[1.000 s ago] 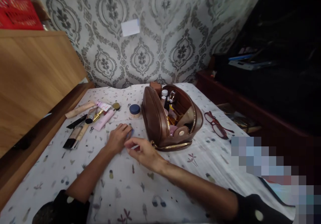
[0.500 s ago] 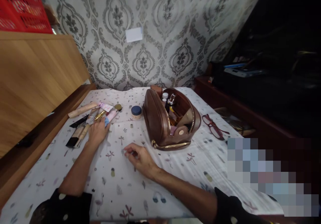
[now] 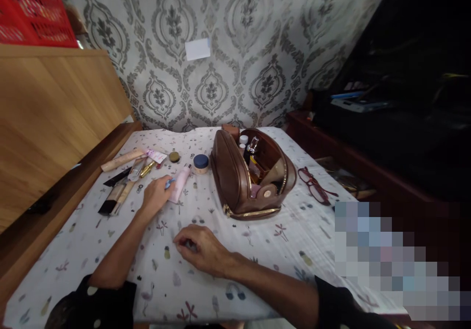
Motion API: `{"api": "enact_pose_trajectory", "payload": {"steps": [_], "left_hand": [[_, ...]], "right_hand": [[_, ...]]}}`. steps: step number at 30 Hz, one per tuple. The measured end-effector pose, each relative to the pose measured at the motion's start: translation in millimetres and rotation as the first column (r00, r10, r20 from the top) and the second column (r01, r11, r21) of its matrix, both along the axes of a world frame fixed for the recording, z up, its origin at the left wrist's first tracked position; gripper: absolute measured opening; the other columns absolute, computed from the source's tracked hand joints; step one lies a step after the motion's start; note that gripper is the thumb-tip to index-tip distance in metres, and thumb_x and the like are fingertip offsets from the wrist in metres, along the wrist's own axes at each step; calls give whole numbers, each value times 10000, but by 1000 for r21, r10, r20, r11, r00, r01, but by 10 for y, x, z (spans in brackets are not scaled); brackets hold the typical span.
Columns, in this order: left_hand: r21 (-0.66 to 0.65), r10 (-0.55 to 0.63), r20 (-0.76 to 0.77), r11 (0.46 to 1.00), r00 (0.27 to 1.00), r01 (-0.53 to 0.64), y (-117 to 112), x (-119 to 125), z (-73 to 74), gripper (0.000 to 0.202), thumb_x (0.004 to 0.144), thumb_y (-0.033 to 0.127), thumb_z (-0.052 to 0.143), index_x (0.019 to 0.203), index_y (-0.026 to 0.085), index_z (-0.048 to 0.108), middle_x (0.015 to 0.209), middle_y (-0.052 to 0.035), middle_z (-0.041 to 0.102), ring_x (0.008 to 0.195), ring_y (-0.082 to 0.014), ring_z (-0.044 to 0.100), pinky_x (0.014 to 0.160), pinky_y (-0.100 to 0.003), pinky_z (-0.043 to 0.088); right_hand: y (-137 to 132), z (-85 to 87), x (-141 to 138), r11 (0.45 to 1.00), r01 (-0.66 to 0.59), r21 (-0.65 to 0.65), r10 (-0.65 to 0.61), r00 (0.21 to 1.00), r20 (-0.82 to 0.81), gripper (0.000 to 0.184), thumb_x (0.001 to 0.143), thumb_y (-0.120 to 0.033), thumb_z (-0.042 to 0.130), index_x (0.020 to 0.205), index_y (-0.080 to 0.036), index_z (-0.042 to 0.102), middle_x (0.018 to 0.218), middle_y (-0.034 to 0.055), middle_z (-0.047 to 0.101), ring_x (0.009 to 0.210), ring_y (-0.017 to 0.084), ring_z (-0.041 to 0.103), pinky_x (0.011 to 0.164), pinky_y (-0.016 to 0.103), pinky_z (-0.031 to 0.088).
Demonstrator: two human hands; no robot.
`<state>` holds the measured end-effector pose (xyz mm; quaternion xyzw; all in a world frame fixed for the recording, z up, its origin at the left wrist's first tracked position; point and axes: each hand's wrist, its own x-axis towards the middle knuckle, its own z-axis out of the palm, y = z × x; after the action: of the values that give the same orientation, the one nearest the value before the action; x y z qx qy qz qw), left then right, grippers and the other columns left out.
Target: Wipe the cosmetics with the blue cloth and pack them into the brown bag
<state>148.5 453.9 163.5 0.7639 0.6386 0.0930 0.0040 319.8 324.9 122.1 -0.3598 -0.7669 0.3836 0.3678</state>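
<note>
My left hand (image 3: 157,192) is closed on a pale pink squeeze tube (image 3: 180,183), which it holds just above or against the patterned cloth. A bit of blue shows at its fingertips; I cannot make out whether it belongs to the tube. Lower down, my right hand (image 3: 202,249) rests on the cloth with its fingers curled in and nothing visible in them. Beyond it stands a brown toiletry bag (image 3: 230,177), unzipped, with bottles and a small amber box (image 3: 256,169) inside. A jar with a dark blue lid (image 3: 200,163) sits left of the bag.
Several cosmetics, among them a gold tube (image 3: 147,169) and a black-capped bottle (image 3: 112,199), lie at the left. A small round olive-lidded pot (image 3: 174,157) is near them. Red-framed glasses (image 3: 315,186) lie right of the bag. A wooden cabinet (image 3: 62,98) borders the left side.
My left hand has moved right, bringing the pink tube away from the cosmetics pile towards the blue-lidded jar. My right hand has shifted slightly down and left, its fingers curling in more.
</note>
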Motion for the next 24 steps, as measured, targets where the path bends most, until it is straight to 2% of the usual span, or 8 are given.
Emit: {"api": "enact_pose_trajectory", "payload": {"steps": [2,7,11,17,21,24], "left_hand": [[29,20,-6,999,1000,-20,29,-42,-45,308,991,340,451,1121,191,687,968,-105,748,947,-284,691,766,-333,483],[221,71,-73,974,995,-53,155,-230,-183,341,968,256,401,1163,161,665,1163,-149,688,1076,-313,645,881,-391,507],[272,100,-93,960,991,-71,248,-323,-273,376,945,216,409,1228,114,634,1277,-192,631,1204,-346,572,982,-442,483],[225,187,-45,959,981,-172,336,-317,-288,433,948,218,412,1336,120,578,1355,-190,603,1218,-347,566,975,-460,496],[162,201,-74,969,977,-187,433,-258,-200,464,955,246,421,1386,125,544,1356,-209,592,1242,-361,557,976,-463,491],[85,232,-78,971,970,-225,568,-208,-126,443,971,320,425,1347,133,569,1308,-221,623,1194,-364,601,943,-458,500]], "right_hand": [[2,17,4,1000,-2,-15,2,1000,6,132,848,-178,611,919,-181,723,849,43,730,773,160,655,758,258,509],[10,51,25,999,-35,-16,36,999,19,122,849,-168,616,889,-170,730,833,39,733,747,149,651,731,231,497],[15,32,36,999,-38,-4,38,999,30,129,852,-164,614,898,-160,734,832,45,735,745,149,650,733,232,497],[22,-1,40,999,-40,-8,40,999,27,126,846,-161,626,905,-161,737,845,50,737,764,153,653,744,238,497],[20,16,40,999,-41,-18,42,999,26,114,843,-151,629,886,-170,733,828,37,729,746,146,645,722,229,488],[20,20,36,999,-46,-25,47,998,29,125,844,-146,621,892,-181,731,830,27,727,742,142,641,714,227,485]]}}
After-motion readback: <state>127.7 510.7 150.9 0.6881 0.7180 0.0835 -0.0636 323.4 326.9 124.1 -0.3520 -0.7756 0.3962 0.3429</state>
